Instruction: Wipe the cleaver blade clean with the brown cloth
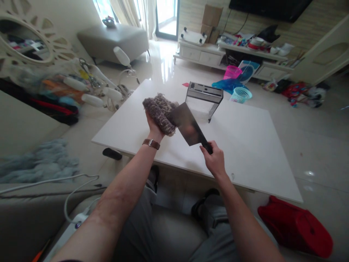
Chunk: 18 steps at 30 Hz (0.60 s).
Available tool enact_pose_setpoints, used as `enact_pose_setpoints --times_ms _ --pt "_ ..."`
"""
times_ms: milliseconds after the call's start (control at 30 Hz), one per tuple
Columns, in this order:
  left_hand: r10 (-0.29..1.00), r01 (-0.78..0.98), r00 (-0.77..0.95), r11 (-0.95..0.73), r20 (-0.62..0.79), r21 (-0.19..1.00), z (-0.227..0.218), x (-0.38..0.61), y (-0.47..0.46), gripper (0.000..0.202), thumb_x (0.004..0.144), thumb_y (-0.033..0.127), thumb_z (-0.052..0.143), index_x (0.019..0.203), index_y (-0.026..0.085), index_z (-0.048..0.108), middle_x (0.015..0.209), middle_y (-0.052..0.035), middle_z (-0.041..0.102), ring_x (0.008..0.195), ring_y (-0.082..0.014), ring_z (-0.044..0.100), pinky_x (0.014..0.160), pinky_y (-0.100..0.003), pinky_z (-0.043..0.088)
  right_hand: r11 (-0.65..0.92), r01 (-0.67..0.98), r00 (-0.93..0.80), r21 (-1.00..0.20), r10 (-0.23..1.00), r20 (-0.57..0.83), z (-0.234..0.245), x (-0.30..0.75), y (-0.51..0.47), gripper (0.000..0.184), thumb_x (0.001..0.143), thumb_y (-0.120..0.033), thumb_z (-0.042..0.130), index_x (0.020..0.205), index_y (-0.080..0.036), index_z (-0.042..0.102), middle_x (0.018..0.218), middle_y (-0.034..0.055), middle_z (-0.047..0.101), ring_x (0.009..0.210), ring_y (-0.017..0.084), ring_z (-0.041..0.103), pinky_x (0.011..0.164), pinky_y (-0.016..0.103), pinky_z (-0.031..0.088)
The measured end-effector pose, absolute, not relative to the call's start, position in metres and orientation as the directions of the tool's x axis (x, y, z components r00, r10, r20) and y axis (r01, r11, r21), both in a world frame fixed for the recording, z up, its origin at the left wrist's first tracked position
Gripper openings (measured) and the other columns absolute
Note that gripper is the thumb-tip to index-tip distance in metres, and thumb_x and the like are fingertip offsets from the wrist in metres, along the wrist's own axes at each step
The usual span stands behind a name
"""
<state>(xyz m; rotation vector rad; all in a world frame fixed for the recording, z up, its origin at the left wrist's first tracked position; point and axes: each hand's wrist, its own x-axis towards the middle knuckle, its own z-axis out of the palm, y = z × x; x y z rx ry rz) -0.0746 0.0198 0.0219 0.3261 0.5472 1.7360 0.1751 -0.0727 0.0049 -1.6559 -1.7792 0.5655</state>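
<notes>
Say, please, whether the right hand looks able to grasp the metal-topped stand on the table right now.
Probably not: the right hand grips the cleaver, so it would likely need freeing before grasping the metal-topped stand.

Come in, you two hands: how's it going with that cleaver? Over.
Left hand holding shaggy cloth. Right hand gripping cleaver by its handle, blade at cloth. Slotted box on table beyond blade, not between it and cloth.
</notes>
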Motion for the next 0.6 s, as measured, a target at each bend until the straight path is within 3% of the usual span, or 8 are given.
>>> enact_pose_setpoints --times_ms 100,200,367,600 --pt "0.99 -0.866 -0.093 -0.026 -0.109 0.499 0.018 -0.05 0.013 0.073 0.082 0.084 0.052 0.116 0.023 0.072 0.119 -0.0116 0.075 0.131 -0.0378 0.059 0.105 -0.056 0.051 0.095 0.651 0.036 -0.753 0.987 0.155 0.002 0.167 -0.071 0.031 0.093 -0.054 0.058 0.099 -0.024 0.06 0.072 -0.0002 0.063 0.063 0.019 0.057 0.062 0.027 0.039" --pt "0.99 -0.84 0.017 0.09 -0.141 0.536 0.009 -0.021 0.008 0.065 0.081 0.074 0.066 0.11 0.017 0.073 0.117 -0.0143 0.075 0.123 -0.0351 0.064 0.105 -0.049 0.053 0.065 0.635 0.048 -0.77 0.991 0.124 -0.003 0.161 -0.07 0.033 0.093 -0.056 0.057 0.1 -0.024 0.059 0.07 -0.0006 0.061 0.061 0.019 0.058 0.06 0.027 0.041" --pt "0.941 -0.738 -0.243 -0.022 -0.235 0.675 -0.001 0.002 0.008 0.048 0.07 0.049 0.089 0.097 0.014 0.072 0.097 -0.0095 0.078 0.101 -0.0273 0.073 0.096 -0.041 0.058 0.067 0.639 0.021 -0.766 0.994 0.105 -0.004 0.158 -0.071 0.031 0.093 -0.053 0.057 0.1 -0.023 0.06 0.067 -0.0018 0.058 0.058 0.018 0.056 0.059 0.027 0.042" --pt "0.892 -0.723 -0.393 -0.152 -0.221 0.674 -0.001 -0.035 0.026 0.042 0.073 0.048 0.087 0.094 0.015 0.071 0.091 -0.0062 0.078 0.102 -0.0247 0.074 0.095 -0.037 0.058 0.079 0.579 -0.121 -0.811 0.993 0.01 0.009 0.164 -0.07 0.025 0.088 -0.049 0.063 0.091 -0.024 0.059 0.073 -0.0016 0.063 0.055 0.015 0.057 0.054 0.026 0.044"
